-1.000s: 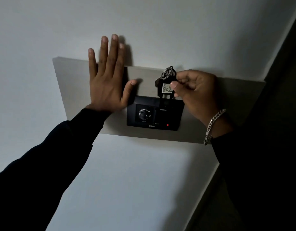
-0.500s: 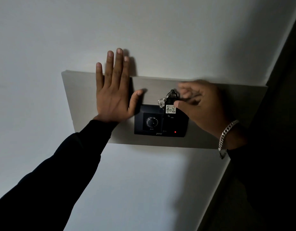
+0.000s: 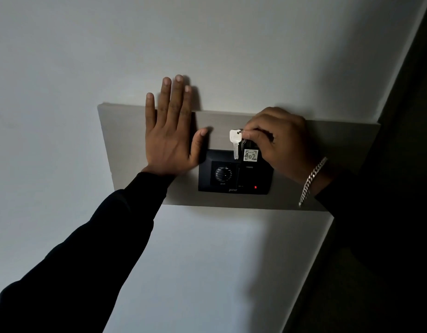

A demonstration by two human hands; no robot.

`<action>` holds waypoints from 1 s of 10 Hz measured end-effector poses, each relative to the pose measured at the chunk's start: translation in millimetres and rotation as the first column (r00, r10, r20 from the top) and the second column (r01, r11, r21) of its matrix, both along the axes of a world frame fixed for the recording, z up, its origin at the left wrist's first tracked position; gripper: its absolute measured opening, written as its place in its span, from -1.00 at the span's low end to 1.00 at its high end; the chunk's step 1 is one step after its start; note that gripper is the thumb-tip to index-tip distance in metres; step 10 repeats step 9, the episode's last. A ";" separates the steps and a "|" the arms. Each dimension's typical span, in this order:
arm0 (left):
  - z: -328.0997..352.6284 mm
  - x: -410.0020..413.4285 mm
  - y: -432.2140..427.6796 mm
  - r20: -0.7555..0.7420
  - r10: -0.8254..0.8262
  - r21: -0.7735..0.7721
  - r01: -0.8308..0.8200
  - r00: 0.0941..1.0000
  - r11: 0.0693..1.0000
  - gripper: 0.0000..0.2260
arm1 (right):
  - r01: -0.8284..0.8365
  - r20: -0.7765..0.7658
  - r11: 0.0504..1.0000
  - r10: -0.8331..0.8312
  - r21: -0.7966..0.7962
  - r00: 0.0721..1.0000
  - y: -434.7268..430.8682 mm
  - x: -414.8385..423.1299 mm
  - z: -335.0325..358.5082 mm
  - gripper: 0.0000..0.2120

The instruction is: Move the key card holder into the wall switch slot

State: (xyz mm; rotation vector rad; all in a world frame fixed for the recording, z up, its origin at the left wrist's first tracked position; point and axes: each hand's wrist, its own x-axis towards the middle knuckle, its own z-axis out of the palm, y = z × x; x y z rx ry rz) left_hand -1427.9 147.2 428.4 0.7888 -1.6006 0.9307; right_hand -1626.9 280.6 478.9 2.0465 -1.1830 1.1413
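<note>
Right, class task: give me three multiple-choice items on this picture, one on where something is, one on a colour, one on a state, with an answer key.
1. Where does the silver metal key hang?
A. left of the white tag marked 402
B. below the black wall switch panel
C. on the left hand's thumb

2. What colour is the small indicator light on the panel?
A. green
B. red
C. blue

3. What is the left hand doing?
A. pinching the key ring
B. curled in a fist
C. lying flat and open against the grey wall board

Key: 1 A, the key dangles just left of the tag. 2 B, a red dot glows at the panel's lower right. 3 C, its fingers are spread on the board while the right hand pinches the ring.
</note>
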 end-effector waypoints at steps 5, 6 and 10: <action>-23.5 15.7 -3.4 0.068 0.112 0.018 -0.113 0.991 0.993 -0.27 | -0.048 0.162 0.995 0.062 -0.086 0.985 -3.8 -3.9 -25.9 -0.88; -23.3 15.8 -6.1 0.077 0.116 0.027 -0.118 0.990 0.993 -0.27 | -0.017 0.146 0.994 0.033 -0.111 0.989 -3.6 -5.1 -32.2 -0.88; -16.1 17.1 17.1 0.068 0.016 0.177 -0.028 0.998 0.984 -0.28 | 0.000 0.207 0.998 0.013 -0.062 0.978 29.5 1.8 -23.0 -0.75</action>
